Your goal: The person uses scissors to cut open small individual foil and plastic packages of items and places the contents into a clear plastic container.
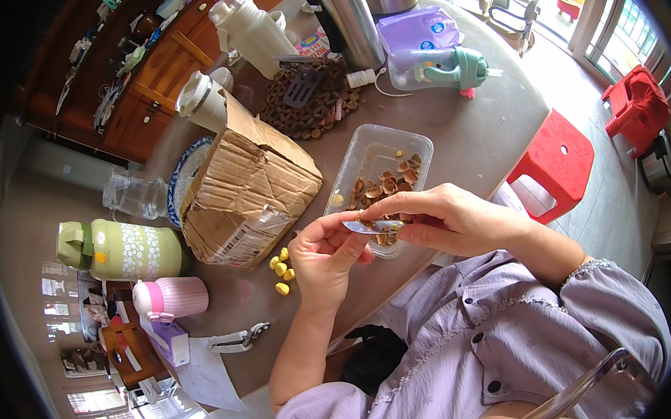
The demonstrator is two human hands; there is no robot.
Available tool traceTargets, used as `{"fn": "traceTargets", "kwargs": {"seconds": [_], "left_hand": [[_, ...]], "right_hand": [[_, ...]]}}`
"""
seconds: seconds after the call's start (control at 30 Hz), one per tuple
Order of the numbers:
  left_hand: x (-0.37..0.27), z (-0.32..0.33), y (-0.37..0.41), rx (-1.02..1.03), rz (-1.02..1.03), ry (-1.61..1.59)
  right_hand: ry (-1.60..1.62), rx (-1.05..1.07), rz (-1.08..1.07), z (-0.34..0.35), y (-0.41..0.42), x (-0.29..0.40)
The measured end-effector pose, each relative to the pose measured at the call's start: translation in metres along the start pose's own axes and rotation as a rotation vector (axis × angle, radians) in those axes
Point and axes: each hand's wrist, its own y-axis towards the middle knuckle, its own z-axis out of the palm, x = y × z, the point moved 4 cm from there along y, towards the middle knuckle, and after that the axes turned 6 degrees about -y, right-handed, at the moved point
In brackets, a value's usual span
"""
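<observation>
In front of me my right hand [446,218] holds a small knife [371,227], its metal blade pointing to my left hand [331,240]. The left fingertips pinch a small brown piece, mostly hidden, against the blade. Bits of brown and yellow cling to the blade. Below the hands lies a clear plastic container [386,133], partly covered by them, with brown nut shells [389,184] and a few yellow bits inside. Several peeled yellow kernels [280,268] lie on the table beside my left hand.
Left of the container stands a cardboard box [251,188]. Bottles, including a green one [134,250] and a pink one [174,298], lie farther left. Metal-jawed pliers or cutters [237,341] rest near the edge. Beyond are a trivet [317,114], a steel flask [350,28] and a sippy cup [434,69].
</observation>
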Motion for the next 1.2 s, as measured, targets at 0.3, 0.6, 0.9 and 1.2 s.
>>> {"fn": "traceTargets", "kwargs": {"seconds": [0.3, 0.6, 0.9, 1.2], "left_hand": [[0.002, -0.003, 0.000, 0.005, 0.022, 0.004], [0.000, -0.001, 0.000, 0.009, 0.013, 0.027], [0.002, -0.001, 0.000, -0.005, 0.008, 0.038], [0.001, -0.002, 0.000, -0.005, 0.030, 0.017]], "right_hand": [[0.057, -0.118, -0.021, -0.003, 0.001, -0.006], [0.066, 0.043, 0.062, -0.004, -0.001, 0.003], [0.052, -0.128, -0.032, 0.001, -0.001, -0.008], [0.074, 0.039, 0.045, -0.003, -0.002, 0.002]]}}
